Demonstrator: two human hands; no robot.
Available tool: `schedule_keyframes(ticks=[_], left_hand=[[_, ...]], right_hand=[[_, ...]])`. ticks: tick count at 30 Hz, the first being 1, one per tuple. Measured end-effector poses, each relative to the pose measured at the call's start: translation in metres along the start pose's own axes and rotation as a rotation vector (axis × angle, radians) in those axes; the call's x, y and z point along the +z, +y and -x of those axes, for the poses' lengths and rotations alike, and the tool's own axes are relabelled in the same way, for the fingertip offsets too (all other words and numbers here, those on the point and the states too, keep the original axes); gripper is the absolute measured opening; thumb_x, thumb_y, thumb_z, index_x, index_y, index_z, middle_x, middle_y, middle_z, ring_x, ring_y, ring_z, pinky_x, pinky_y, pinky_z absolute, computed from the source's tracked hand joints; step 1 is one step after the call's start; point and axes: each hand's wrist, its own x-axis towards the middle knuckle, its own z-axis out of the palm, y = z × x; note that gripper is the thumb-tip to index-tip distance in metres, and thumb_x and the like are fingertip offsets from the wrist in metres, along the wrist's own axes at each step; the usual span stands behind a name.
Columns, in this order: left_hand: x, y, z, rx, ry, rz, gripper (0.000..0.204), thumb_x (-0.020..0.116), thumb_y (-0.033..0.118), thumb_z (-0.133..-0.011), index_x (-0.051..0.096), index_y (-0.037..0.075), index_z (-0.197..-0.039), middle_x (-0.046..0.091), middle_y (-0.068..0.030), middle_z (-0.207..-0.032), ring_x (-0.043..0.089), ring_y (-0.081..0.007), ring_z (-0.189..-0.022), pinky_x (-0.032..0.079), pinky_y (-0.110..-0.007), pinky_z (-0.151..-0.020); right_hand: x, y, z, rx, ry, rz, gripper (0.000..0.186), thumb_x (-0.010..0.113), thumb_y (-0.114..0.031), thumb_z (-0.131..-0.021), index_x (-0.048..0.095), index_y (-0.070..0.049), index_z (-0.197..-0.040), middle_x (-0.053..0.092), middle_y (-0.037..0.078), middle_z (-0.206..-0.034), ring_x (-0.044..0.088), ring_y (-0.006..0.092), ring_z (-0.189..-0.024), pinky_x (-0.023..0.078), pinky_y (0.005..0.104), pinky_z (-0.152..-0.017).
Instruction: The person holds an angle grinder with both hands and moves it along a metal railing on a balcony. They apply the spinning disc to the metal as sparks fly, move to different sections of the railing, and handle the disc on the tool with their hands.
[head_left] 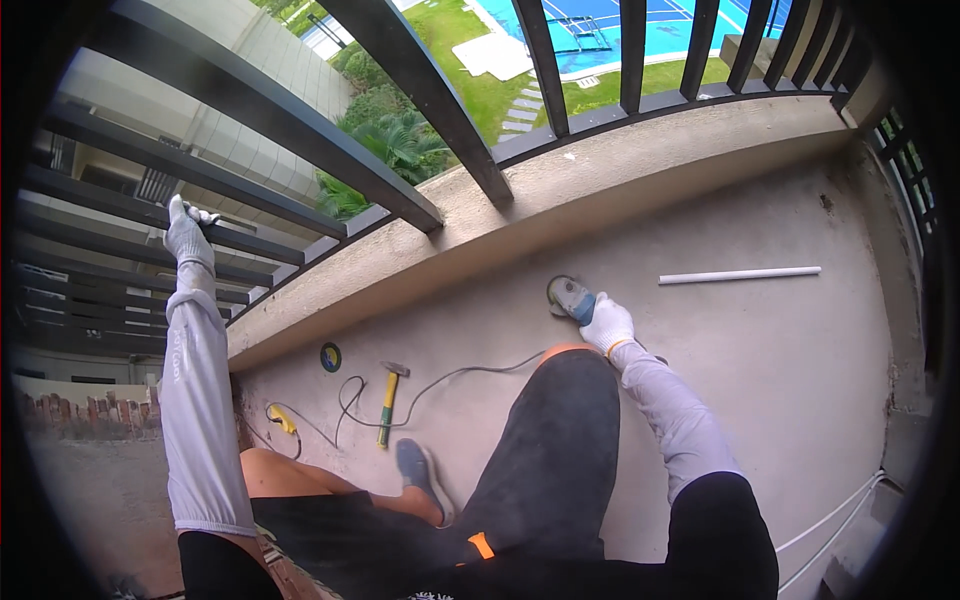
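Gloved in white, my left hand is wrapped round a dark bar of the railing at the left. My right hand, also gloved, grips an angle grinder with a blue-grey body. The grinder's round disc rests at or just above the grey concrete floor, near the foot of the low wall; whether it touches I cannot tell. A dark power cord runs from near the grinder leftward over the floor. Grey sleeves cover both forearms.
A hammer with a green and yellow handle, a round disc and a yellow socket block lie left. A white tube lies right. The low wall borders the floor; white cables hang at lower right.
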Motion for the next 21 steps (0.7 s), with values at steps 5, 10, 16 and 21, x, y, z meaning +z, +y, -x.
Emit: schedule_keyframes(ticks=[5, 10, 16, 21], left_hand=[[0.003, -0.005, -0.001, 0.09, 0.042, 0.042, 0.029, 0.07, 0.03, -0.108, 0.058, 0.014, -0.087, 0.049, 0.0012, -0.065, 0.047, -0.0136, -0.053, 0.045, -0.033, -0.054], [0.012, -0.015, 0.006, 0.155, 0.065, 0.131, 0.028, 0.074, 0.023, -0.105, 0.06, 0.011, -0.084, 0.051, 0.0001, -0.066, 0.044, -0.012, -0.052, 0.04, -0.032, -0.051], [0.002, -0.023, 0.003, 0.233, 0.017, 0.151, 0.021, 0.074, 0.018, -0.105, 0.065, 0.01, -0.087, 0.053, 0.0003, -0.066, 0.048, -0.0115, -0.052, 0.041, -0.031, -0.052], [0.014, -0.018, 0.013, 0.326, 0.05, 0.201, 0.018, 0.075, 0.011, -0.104, 0.072, 0.006, -0.087, 0.057, -0.0006, -0.061, 0.048, -0.0087, -0.048, 0.04, -0.029, -0.048]], right_hand=[[-0.007, -0.007, -0.001, -0.001, -0.038, 0.071, 0.05, 0.08, -0.03, -0.085, 0.063, -0.001, -0.122, 0.079, 0.026, -0.109, 0.078, 0.0434, -0.107, 0.062, 0.0498, -0.098], [-0.014, 0.0, -0.01, -0.057, -0.107, 0.123, 0.061, 0.082, -0.036, -0.084, 0.062, 0.002, -0.126, 0.079, 0.027, -0.111, 0.077, 0.0444, -0.108, 0.061, 0.0491, -0.099], [-0.028, -0.03, -0.016, 0.036, -0.345, 0.279, 0.079, 0.089, -0.044, -0.079, 0.061, 0.002, -0.137, 0.078, 0.027, -0.122, 0.075, 0.0414, -0.118, 0.059, 0.0465, -0.106], [0.016, -0.027, -0.008, 0.272, -0.057, 0.089, 0.051, 0.081, -0.023, -0.081, 0.066, -0.006, -0.127, 0.078, 0.026, -0.121, 0.072, 0.0452, -0.121, 0.058, 0.0488, -0.107]])
